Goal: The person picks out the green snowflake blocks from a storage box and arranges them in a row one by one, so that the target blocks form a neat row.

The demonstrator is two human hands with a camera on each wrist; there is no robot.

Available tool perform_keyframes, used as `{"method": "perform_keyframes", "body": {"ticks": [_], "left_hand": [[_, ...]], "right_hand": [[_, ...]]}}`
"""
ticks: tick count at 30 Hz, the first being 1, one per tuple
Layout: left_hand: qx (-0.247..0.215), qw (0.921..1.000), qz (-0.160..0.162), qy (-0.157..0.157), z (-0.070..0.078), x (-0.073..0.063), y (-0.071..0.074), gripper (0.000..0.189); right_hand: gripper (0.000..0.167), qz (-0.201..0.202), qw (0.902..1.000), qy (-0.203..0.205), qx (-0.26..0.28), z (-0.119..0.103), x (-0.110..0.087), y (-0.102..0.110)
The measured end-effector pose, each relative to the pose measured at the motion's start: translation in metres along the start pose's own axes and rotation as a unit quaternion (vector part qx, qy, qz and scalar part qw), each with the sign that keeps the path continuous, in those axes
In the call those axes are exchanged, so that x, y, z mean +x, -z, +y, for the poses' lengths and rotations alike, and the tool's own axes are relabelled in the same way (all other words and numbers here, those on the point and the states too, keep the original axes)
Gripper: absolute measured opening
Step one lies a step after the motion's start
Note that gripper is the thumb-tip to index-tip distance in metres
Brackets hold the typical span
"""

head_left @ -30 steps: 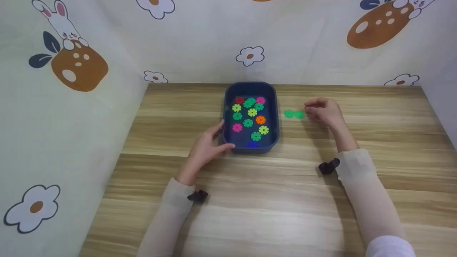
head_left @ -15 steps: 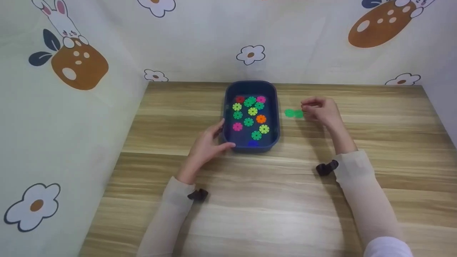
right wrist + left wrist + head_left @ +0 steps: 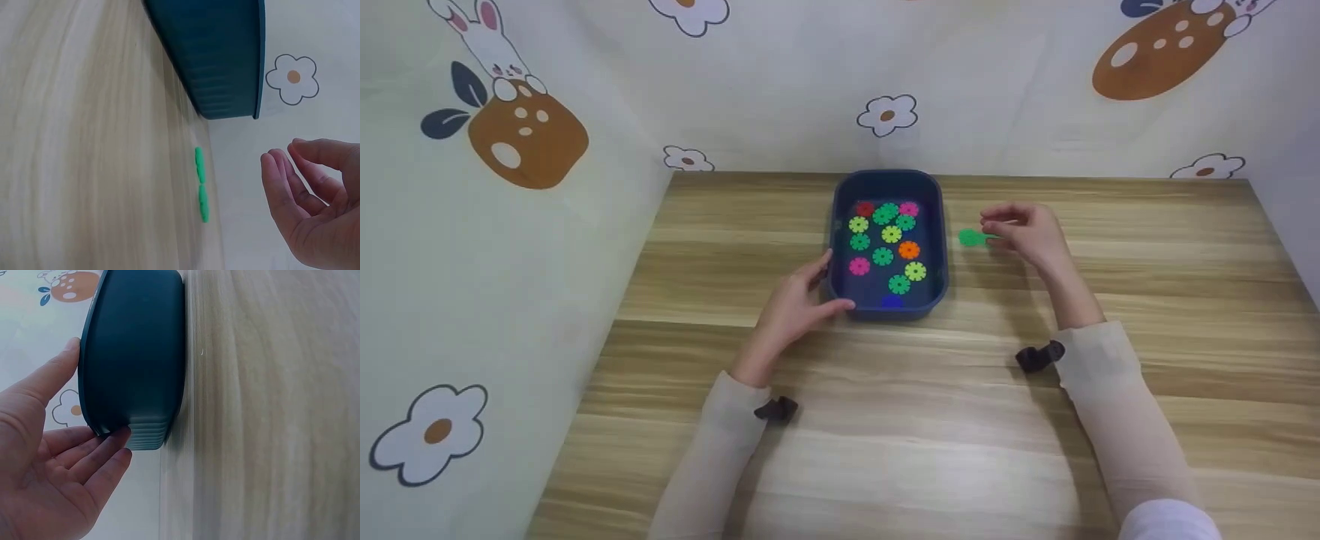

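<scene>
My left hand [image 3: 795, 306] rests against the near left corner of a dark blue plastic basin [image 3: 941, 225]. In the left wrist view the thumb [image 3: 59, 368] touches the basin's rim, and the other fingers [image 3: 107, 464] lie at its side wall. Several notched plastic snowflake discs [image 3: 883, 256] in green, yellow, pink, red, orange and blue lie inside. Two green snowflake discs [image 3: 970, 238] lie end to end on the table, right of the basin. My right hand [image 3: 1031, 234] hovers over them with loosely bent fingers and nothing between thumb and fingertips; in the head view it partly hides one disc.
The basin stands on a wood-grain table [image 3: 885, 420], near the back edge. Behind and to the left rise pale walls [image 3: 780, 90] printed with flowers and rabbits. Black wrist cameras [image 3: 1040, 356] sit on both sleeves.
My right hand has moved slightly left, over the right-hand green disc. The left hand and the basin have kept their places.
</scene>
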State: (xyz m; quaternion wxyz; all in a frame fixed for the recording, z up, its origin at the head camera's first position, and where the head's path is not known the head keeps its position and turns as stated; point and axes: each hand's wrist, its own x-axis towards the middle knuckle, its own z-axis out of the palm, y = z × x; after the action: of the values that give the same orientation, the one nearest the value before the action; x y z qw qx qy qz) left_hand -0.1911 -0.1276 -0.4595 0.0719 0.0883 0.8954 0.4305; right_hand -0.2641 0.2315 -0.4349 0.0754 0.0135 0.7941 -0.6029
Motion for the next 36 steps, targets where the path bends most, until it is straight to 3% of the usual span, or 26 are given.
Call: {"method": "perform_keyframes", "body": {"ticks": [16, 25, 36], "left_hand": [[0.003, 0.9997, -0.005, 0.023, 0.001, -0.001, 0.000, 0.090], [0.008, 0.9999, -0.004, 0.014, 0.000, -0.001, -0.001, 0.091], [0.016, 0.9998, 0.002, 0.009, 0.003, -0.002, 0.000, 0.088]], "right_hand": [[0.036, -0.013, 0.9984, 0.028, 0.048, -0.013, -0.002, -0.022], [0.030, -0.019, 0.9986, 0.038, 0.031, -0.023, -0.006, -0.038], [0.027, -0.063, 0.9971, 0.032, 0.027, -0.033, -0.010, -0.069]]}}
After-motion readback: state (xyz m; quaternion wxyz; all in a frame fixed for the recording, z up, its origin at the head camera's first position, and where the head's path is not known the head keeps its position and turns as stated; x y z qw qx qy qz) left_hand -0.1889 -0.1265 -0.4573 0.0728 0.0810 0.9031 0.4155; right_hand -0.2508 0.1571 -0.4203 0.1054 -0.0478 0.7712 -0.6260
